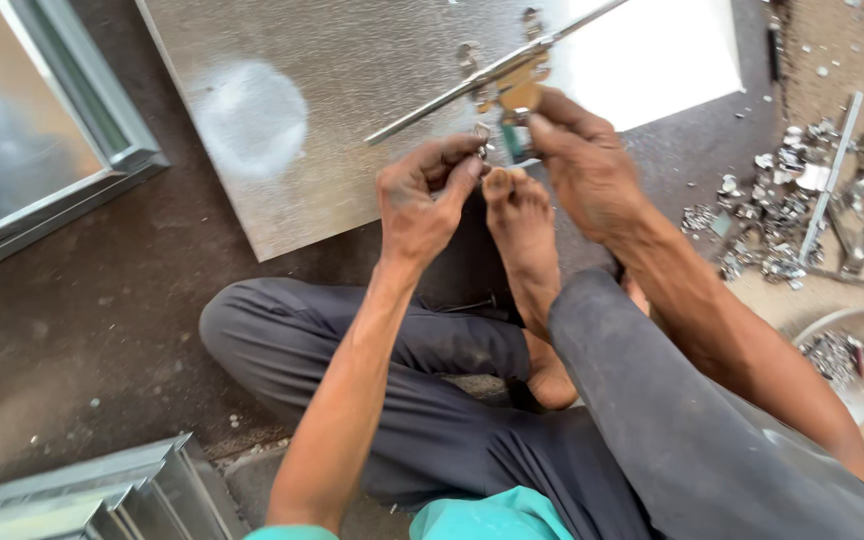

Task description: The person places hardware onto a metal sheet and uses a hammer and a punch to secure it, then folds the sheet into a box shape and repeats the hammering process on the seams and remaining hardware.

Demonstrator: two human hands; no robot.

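Observation:
I sit on the floor with my bare foot [522,215] stretched out to the edge of a shiny metal sheet [332,90]. A long metal rod [472,80] with a brass-coloured fitting [514,88] lies slanted across the sheet. My left hand [422,195] pinches a small metal piece [482,133] between thumb and fingers, just below the rod. My right hand [577,160] grips the fitting's lower part from the right. Both hands meet just above my toes.
A metal-framed glass panel [42,150] lies at the far left. Folded metal profiles [92,495] are stacked at the bottom left. Small metal scraps [782,220] and a flat bar [832,170] litter the floor on the right, beside a bowl of metal bits [842,350].

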